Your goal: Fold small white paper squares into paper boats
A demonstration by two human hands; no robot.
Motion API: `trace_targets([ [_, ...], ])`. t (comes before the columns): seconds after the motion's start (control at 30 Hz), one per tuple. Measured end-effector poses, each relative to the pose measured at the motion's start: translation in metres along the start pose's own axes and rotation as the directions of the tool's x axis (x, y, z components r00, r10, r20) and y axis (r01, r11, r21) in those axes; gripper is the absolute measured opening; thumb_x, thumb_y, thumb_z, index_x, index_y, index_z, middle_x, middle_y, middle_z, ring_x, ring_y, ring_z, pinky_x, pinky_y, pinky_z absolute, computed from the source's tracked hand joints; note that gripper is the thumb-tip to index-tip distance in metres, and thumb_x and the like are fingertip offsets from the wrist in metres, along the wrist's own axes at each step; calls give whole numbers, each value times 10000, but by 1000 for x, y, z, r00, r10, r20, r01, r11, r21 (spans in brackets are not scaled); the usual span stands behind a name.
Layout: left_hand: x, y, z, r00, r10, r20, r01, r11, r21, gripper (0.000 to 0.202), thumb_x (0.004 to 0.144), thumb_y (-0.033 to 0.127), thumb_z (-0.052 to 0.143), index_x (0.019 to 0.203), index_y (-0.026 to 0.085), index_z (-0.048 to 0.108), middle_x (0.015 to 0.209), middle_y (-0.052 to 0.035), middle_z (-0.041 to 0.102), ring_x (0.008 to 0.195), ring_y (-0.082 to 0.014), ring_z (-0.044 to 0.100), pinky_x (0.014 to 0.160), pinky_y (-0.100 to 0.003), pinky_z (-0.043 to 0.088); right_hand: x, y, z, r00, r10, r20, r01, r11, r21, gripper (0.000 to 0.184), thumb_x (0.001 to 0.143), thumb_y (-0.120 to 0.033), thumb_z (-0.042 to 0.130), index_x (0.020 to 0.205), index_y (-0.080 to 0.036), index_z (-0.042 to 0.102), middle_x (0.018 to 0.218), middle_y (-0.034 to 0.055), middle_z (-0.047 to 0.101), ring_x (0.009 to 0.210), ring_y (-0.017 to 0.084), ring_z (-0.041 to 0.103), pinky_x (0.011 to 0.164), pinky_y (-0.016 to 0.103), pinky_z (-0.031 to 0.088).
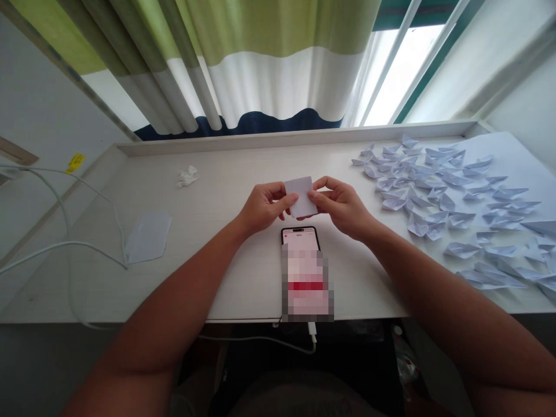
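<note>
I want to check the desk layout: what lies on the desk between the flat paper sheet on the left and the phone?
Head view: only bare desk between the sheet and the phone; the left forearm passes above it.

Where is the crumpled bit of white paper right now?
The crumpled paper lies on the desk's far left, beyond the left hand, apart from the flat sheet nearer the cable.

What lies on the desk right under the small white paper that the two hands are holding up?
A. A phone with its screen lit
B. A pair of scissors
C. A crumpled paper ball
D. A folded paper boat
A: the phone lies flat with its screen lit just below the small white paper, which the left hand and right hand pinch from either side.
</note>
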State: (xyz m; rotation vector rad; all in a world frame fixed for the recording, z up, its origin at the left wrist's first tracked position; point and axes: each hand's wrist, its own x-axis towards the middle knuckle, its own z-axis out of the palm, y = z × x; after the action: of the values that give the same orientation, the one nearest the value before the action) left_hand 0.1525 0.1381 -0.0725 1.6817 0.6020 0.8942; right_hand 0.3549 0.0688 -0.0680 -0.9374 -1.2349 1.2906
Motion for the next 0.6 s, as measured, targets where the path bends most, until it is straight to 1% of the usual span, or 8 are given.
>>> trace_targets([
  [0.07, 0, 0, -3, 999, -21, 28, 21, 1000, 18, 392, 850, 514, 847, 825, 137, 744, 737, -60, 733, 621, -155, 690, 500, -252, 585, 0, 0, -1, 1000, -13, -1, 13, 999, -38, 439, 839, -562, 869, 881, -208, 613, 766, 20, 772, 710, 197, 762, 743, 407, 670],
  [0.13, 0, 3, -5, 995, -70, 71, 69, 997, 17, 405, 856, 516, 845, 815, 131, 727, 731, -73, 745, 639, -175, 726, 516, -264, 606, 0, 0, -2, 999, -33, -8, 32, 996, -80, 426, 840, -543, 873, 841, -199, 622, 772, 32, 774, 718, 196, 765, 717, 379, 659],
  [0.2, -3, 9, -6, 986, -126, 106, 128, 992, -4, 402, 869, 509, 840, 865, 125, 722, 756, -91, 770, 661, -194, 758, 521, -266, 616, 0, 1, -3, 999, -38, -5, 37, 996, -83, 406, 842, -517, 877, 839, -191, 635, 776, 36, 778, 719, 193, 767, 708, 363, 651],
  [0.23, -6, 11, -6, 983, -143, 112, 147, 989, -23, 399, 869, 503, 843, 908, 124, 724, 787, -99, 785, 675, -200, 768, 521, -267, 622, 0, 1, -3, 1000, -30, -1, 30, 997, -66, 392, 845, -505, 876, 870, -189, 646, 778, 33, 782, 720, 191, 769, 715, 363, 651],
  [0.3, -11, 14, -7, 985, -145, 92, 152, 985, -75, 406, 841, 484, 872, 978, 130, 727, 829, -97, 801, 709, -209, 777, 518, -266, 631, 0, 3, -2, 1000, -7, 16, 7, 1000, -10, 386, 844, -483, 881, 963, -191, 658, 782, 21, 788, 723, 188, 772, 745, 377, 657],
  [0.4, -19, 12, -7, 989, -142, 33, 146, 979, -143, 368, 828, 433, 885, 1019, 153, 741, 822, -66, 803, 721, -200, 770, 539, -283, 657, -1, 6, 2, 997, 37, 66, -42, 997, 67, 398, 853, -463, 875, 1066, -200, 667, 811, 10, 793, 737, 184, 774, 795, 408, 671],
  [0.5, -25, 8, -8, 990, -132, -45, 121, 974, -193, 248, 833, 358, 860, 983, 172, 793, 848, -49, 795, 730, -186, 754, 539, -292, 668, -2, 7, 4, 992, 75, 106, -85, 992, 96, 301, 888, -428, 836, 1035, -197, 709, 870, 27, 799, 777, 185, 780, 836, 420, 678],
  [0.6, -27, 8, -9, 988, -141, -64, 125, 970, -208, 139, 836, 299, 809, 902, 178, 830, 861, -57, 785, 766, -201, 763, 565, -311, 683, -3, 5, 6, 995, 78, 64, -82, 994, 73, 163, 889, -346, 811, 940, -199, 767, 884, 27, 792, 803, 185, 779, 876, 413, 675],
])
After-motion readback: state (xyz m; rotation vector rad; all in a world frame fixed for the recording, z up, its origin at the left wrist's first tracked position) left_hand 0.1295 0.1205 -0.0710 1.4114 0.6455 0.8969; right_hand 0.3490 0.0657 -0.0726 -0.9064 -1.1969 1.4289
